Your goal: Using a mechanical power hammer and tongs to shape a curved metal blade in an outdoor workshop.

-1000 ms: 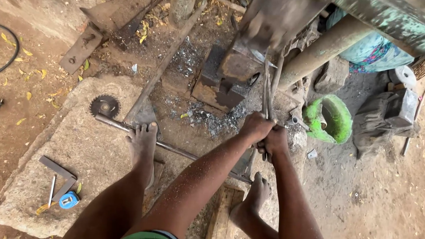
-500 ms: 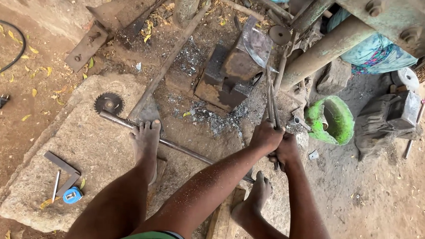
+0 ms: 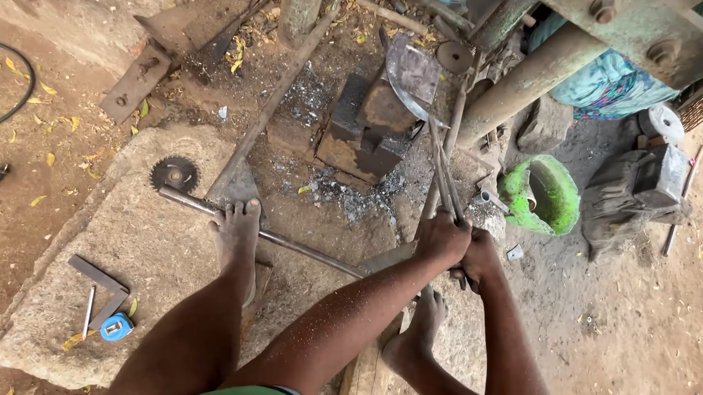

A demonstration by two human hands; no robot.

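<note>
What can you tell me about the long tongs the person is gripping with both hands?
The tongs are a pair of long, thin, dark metal rods, rusty looking, that run side by side from the hands up to the anvil block. Their far end clamps a flat, curved grey metal blade lying on top of the block. The left hand and right hand both wrap the near ends, close together. The rods tilt slightly leftward toward the top of the picture.

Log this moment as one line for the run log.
left hand: grips tongs | right hand: grips tongs | curved blade: on anvil block
</note>
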